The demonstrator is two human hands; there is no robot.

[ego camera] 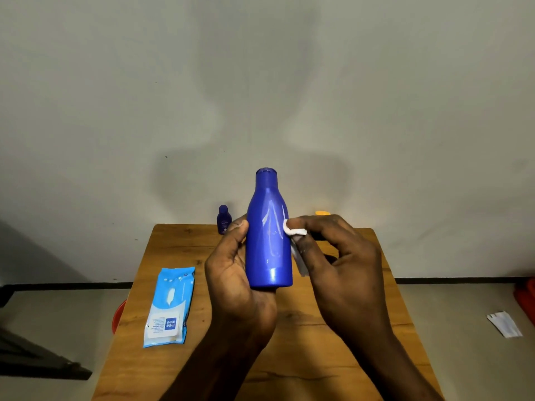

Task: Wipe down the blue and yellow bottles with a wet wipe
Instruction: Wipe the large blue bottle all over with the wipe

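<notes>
Left hand [231,273]: grip wrapped round blue bottle [269,235], upright above bench [179,250].
Right hand [344,264]: grip pinching wet wipe [293,230] against bottle's side.

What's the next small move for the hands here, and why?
Probably slide the wet wipe in the right hand down the blue bottle: the left hand holds it upright, and the wipe touches only its upper right side.

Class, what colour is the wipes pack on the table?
Light blue and white wipes pack, seen in the head view.
</notes>
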